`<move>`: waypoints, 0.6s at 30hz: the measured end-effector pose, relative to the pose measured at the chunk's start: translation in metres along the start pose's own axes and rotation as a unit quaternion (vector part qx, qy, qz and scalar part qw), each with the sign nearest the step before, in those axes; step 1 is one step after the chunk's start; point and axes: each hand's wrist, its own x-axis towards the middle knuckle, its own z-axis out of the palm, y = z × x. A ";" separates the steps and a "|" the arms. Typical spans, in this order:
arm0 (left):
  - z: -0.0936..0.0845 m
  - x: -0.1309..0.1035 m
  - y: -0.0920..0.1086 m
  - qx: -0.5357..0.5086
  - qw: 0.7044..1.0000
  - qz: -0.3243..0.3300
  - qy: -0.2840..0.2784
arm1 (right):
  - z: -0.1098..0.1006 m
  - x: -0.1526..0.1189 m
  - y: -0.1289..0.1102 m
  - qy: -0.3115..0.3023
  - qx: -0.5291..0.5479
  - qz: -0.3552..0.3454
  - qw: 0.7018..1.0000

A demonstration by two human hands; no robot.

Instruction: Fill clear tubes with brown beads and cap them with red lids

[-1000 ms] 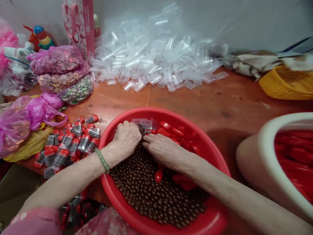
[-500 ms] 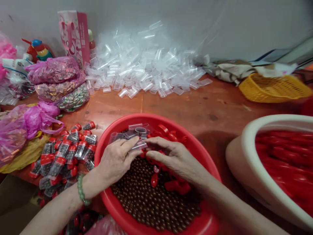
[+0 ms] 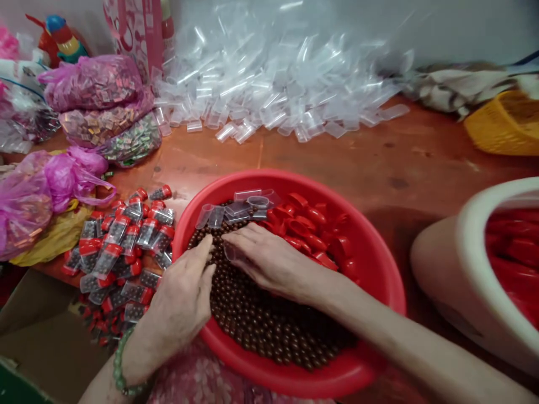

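A red basin (image 3: 295, 387) holds many small brown balls (image 3: 269, 331), with red plastic caps (image 3: 309, 221) heaped along its far right side. Several clear plastic tubes (image 3: 238, 209) lie on the balls near the far rim. My right hand (image 3: 269, 255) reaches over the balls with its fingers closed on a clear tube (image 3: 231, 251), partly hidden by the fingers. Over the basin's left rim is my left hand (image 3: 181, 289), fingers apart and pointing toward the right hand, with nothing seen in it.
Filled red-capped tubes (image 3: 126, 241) pile up left of the basin, above a cardboard box (image 3: 37, 331). Pink bags (image 3: 92, 84) stand behind them. A heap of clear tubes (image 3: 278, 84) lines the wall. At right are a white tub (image 3: 438, 269) and a yellow basket (image 3: 505, 126).
My hands, close together before, have drawn apart. The left moved down and away from the tube; the right shifted left and lower with a tube. The camera view has tilted down and left.
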 end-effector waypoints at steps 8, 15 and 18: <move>0.014 -0.006 -0.015 -0.170 0.975 -0.106 0.099 | 0.039 0.030 -0.012 -0.146 -0.154 -0.070 0.975; 0.008 -0.004 -0.011 -0.197 0.972 -0.114 0.057 | 0.026 0.017 -0.009 -0.217 0.004 -0.126 0.968; 0.003 -0.005 -0.010 -0.243 0.962 -0.126 -0.004 | 0.010 0.012 -0.003 -0.203 0.170 -0.078 0.961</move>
